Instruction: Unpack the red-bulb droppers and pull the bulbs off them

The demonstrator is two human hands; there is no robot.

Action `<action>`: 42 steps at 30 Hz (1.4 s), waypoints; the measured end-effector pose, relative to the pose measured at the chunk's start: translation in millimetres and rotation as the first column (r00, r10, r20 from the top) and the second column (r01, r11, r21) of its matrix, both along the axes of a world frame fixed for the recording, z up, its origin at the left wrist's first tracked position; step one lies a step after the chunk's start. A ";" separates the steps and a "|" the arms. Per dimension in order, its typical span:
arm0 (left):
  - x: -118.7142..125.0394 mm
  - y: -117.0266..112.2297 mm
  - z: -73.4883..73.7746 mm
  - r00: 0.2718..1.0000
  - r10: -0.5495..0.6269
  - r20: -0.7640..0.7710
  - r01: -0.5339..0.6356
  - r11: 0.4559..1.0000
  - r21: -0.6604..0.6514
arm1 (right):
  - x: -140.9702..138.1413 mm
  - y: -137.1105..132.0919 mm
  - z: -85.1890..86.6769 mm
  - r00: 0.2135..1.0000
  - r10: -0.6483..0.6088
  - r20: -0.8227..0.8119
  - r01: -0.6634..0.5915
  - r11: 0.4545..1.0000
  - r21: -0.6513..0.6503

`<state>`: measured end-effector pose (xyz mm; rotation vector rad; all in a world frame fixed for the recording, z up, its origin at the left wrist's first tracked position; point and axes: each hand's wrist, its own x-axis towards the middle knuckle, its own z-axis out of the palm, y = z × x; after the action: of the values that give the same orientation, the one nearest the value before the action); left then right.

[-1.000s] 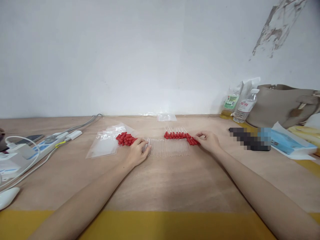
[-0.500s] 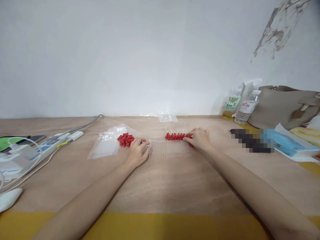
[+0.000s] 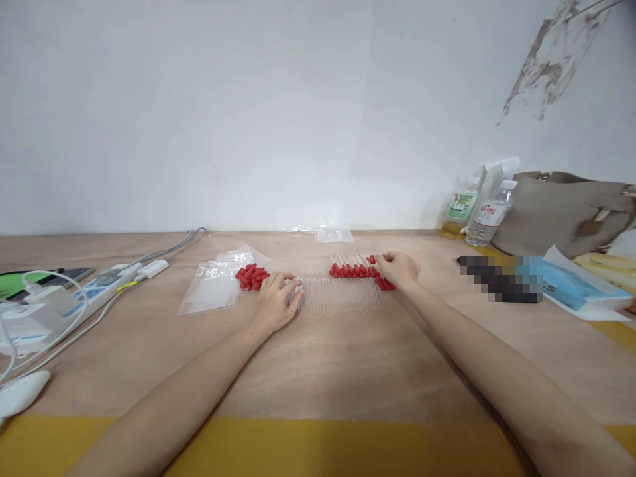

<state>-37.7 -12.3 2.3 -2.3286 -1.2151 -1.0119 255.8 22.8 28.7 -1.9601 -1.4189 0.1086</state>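
Observation:
A row of thin clear tubes [image 3: 340,296] lies side by side on the table in front of me. At its left end rests my left hand [image 3: 279,301], fingers loosely bent and apart, fingertips by the end tube. Just beyond that hand is a pile of red rubber bulbs [image 3: 252,276]. Behind the row lie several red-bulbed tubes [image 3: 354,271], their clear ends pointing to the wall. My right hand [image 3: 398,267] pinches another red-bulbed tube [image 3: 371,260] above them. A few more red bulbs [image 3: 384,283] sit below its fingers, at the row's right end.
Clear zip bags [image 3: 209,286] lie left of the pile, and a small bag [image 3: 334,235] lies by the wall. A power strip [image 3: 99,285] with cables stands at left. Bottles [image 3: 489,213], a grey handbag [image 3: 551,215] and a blue packet [image 3: 579,288] are at right.
My right hand has shifted back slightly, uncovering red bulbs at the row's right end, and a red-bulbed tube now shows at its fingertips. My left hand stays nearly in place.

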 end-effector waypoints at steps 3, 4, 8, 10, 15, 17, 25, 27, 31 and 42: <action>0.7 -0.8 0.4 1.000 -0.001 0.001 0.001 1.000 0.001 | -1.2 -2.1 0.0 0.998 -0.004 -0.055 0.004 1.000 0.009; 0.8 -1.1 0.6 1.000 -0.001 0.000 0.001 1.000 0.001 | -2.2 -3.1 -0.2 0.998 0.002 -0.069 -0.001 1.000 0.016; -0.1 -1.8 1.1 1.000 0.006 -0.019 -0.006 1.000 -0.004 | -6.8 -6.5 -0.3 0.994 0.043 -0.096 -0.038 0.998 0.046; -0.2 -2.0 1.9 1.000 0.013 -0.027 -0.013 1.000 -0.007 | -9.7 -9.4 -0.9 0.991 0.078 -0.109 -0.071 0.995 0.067; 7.0 -6.2 6.1 0.999 -0.010 -0.049 0.014 0.997 0.079 | -26.6 -33.5 -10.4 0.898 0.439 -0.032 -0.410 0.862 0.298; 12.2 -9.9 7.7 0.994 -0.057 -0.090 0.069 0.989 0.132 | -36.5 -49.4 -16.1 0.821 0.570 0.037 -0.544 0.761 0.353; 22.5 -19.0 4.4 0.953 -0.226 -0.200 0.263 0.948 0.180 | -52.6 -86.0 -20.1 0.673 0.710 0.208 -0.737 0.622 0.264; 25.2 -21.2 3.1 0.945 -0.254 -0.207 0.292 0.940 0.177 | -54.6 -87.8 -18.9 0.672 0.677 0.300 -0.740 0.621 0.257; 32.4 -27.5 1.8 0.925 -0.306 -0.224 0.342 0.928 0.146 | -63.7 -88.6 -22.0 0.647 0.558 0.519 -0.743 0.614 0.267; 33.0 -35.5 1.7 0.893 -0.324 -0.314 0.375 0.919 0.118 | -60.4 -90.5 -32.0 0.553 0.389 0.737 -0.783 0.546 0.299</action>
<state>-4.7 -47.8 4.0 -2.4930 -0.5802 -0.8037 195.4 -67.7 -3.3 -0.8556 -2.1917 -0.6470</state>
